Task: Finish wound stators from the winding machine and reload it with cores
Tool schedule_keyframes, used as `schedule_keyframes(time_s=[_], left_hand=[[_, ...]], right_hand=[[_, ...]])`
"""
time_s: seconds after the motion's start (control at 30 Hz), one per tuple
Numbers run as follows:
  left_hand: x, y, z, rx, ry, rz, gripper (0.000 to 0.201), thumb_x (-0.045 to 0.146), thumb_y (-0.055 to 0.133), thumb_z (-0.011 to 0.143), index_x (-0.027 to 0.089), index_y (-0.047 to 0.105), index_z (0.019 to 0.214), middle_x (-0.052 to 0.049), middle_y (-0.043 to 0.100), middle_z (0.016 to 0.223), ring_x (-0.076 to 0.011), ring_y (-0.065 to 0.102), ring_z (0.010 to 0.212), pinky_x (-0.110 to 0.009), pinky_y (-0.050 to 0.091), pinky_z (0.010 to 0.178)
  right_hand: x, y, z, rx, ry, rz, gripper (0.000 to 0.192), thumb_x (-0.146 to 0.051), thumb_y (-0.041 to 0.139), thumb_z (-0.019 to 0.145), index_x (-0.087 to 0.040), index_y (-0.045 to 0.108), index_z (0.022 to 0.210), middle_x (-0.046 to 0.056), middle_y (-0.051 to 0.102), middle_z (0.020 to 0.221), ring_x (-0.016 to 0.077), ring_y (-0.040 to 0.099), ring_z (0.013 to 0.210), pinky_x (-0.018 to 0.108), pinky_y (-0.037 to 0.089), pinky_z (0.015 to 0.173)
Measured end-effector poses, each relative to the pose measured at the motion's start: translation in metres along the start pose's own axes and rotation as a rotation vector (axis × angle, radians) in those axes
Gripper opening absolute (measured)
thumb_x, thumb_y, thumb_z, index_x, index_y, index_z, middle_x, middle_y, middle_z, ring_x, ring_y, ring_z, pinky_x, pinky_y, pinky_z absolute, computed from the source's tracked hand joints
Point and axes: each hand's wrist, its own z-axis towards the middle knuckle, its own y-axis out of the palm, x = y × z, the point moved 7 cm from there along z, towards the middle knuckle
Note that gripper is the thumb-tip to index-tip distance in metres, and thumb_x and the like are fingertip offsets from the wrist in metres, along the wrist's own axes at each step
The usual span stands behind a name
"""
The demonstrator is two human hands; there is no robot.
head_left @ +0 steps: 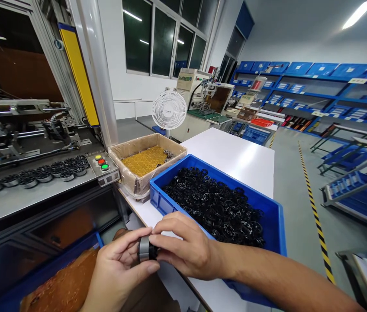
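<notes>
A blue bin (272,225) is brimming with black rings (216,203) at the white tabletop's (235,151) near edge. The brown box (138,149) is showing a yellow layer (144,161). The part (146,249) is looking grey and black.

Both hands bare, no gloves, rings or watch afaict. Left hand (118,266) at bottom center, right hand (183,249) next to it w/ forearm running to lower right of frame, no sleeve visible. Short nails.

crate (157,197) on table (235,156) | carton (128,173) behind-left of crate | fan (169,110) behind carton | button box (103,165) left of carton
</notes>
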Motion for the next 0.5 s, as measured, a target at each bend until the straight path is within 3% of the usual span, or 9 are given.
schedule_keyframes(time_s=[0.13, 0.33, 0.5], left_hand=[[0.0001, 0.0021, -0.0031, 0.014, -0.038, -0.050, 0.042, 0.018, 0.094, 0.047, 0.025, 0.081, 0.086, -0.001, 0.081, 0.081, -0.0169, 0.076, 0.075, -0.014, 0.058, 0.070], [-0.0036, 0.0012, 0.0034, -0.172, -0.006, 0.013, 0.044, 0.012, 0.090, 0.055, 0.029, 0.080, 0.094, -0.003, 0.081, 0.093, -0.0203, 0.077, 0.083, -0.018, 0.059, 0.075], [-0.0066, -0.0041, 0.0034, -0.106, -0.077, 0.007, 0.044, 0.019, 0.094, 0.049, 0.026, 0.081, 0.091, -0.004, 0.081, 0.091, -0.0235, 0.077, 0.084, -0.022, 0.060, 0.075]], right_hand=[[-0.0015, -0.0015, 0.0006, 0.017, -0.022, -0.022, 0.036, -0.025, 0.059, 0.094, -0.009, 0.051, 0.126, 0.015, 0.067, 0.101, 0.0221, 0.063, 0.094, 0.039, 0.056, 0.081], [-0.0028, -0.0023, 0.0010, 0.010, -0.038, -0.054, 0.033, -0.028, 0.055, 0.096, -0.010, 0.053, 0.124, 0.014, 0.067, 0.101, 0.0215, 0.062, 0.091, 0.037, 0.056, 0.078], [-0.0040, -0.0020, 0.0014, -0.004, -0.055, -0.097, 0.034, -0.033, 0.054, 0.098, -0.007, 0.056, 0.120, 0.015, 0.068, 0.099, 0.0215, 0.062, 0.089, 0.037, 0.053, 0.074]])
